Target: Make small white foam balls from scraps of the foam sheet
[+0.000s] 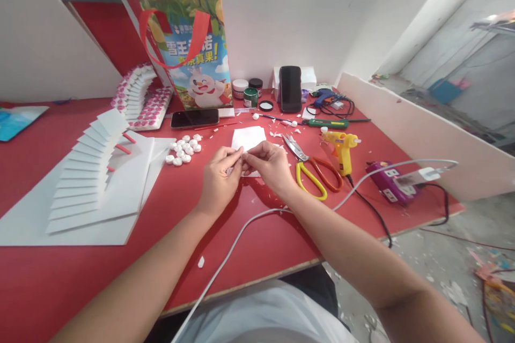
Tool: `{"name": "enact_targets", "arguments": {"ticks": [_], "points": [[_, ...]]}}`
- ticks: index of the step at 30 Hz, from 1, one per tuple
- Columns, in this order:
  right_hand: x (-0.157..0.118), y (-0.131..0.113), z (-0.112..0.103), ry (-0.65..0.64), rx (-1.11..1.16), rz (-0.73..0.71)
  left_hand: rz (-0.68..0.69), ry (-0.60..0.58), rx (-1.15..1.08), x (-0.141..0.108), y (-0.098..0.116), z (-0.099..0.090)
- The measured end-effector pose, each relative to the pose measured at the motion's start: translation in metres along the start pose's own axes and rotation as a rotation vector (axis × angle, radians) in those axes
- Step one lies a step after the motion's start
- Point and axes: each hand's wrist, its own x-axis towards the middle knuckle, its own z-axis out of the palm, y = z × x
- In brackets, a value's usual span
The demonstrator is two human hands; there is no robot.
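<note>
My left hand [221, 178] and my right hand [269, 167] meet over a white sheet [248, 138] on the red table. The fingertips of both hands are pinched together; a tiny whitish bit shows between them, too small to name. To the left of my left hand lies a cluster of small white rounded pieces [185, 149]. Scissors [308, 159] with one yellow and one red handle lie to the right of my right hand, blades slightly apart.
A yellow glue gun [341, 147], purple power block [392, 182] and white cable [257, 215] lie right and in front. Stacked white boards [120, 187] are left. Behind stand a printed bag [193, 75], paint jars [250, 97], and phones [290, 88]. White scraps lie scattered.
</note>
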Motion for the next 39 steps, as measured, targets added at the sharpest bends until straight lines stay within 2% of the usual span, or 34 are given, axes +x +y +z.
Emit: {"name": "enact_targets", "arguments": {"ticks": [8,15,22,27,32,39], "points": [[0.0,-0.007,-0.004,-0.079,0.044,0.061,-0.195,-0.022,-0.132,0.004,0.006,-0.007],[-0.001,-0.007,-0.003,-0.082,-0.021,0.059,-0.246,0.016,-0.127,0.006,0.01,-0.008],[-0.001,-0.003,0.0,-0.062,-0.059,0.032,-0.247,0.038,-0.126,0.004,0.01,-0.006],[-0.002,-0.01,-0.003,-0.091,-0.043,0.049,-0.208,-0.027,-0.1,0.006,0.008,-0.008],[-0.003,-0.015,-0.004,-0.101,-0.122,-0.013,-0.146,-0.077,-0.058,0.006,0.003,-0.009],[-0.003,-0.012,-0.004,-0.102,-0.222,-0.028,-0.105,-0.042,-0.015,0.005,0.002,-0.009]]}}
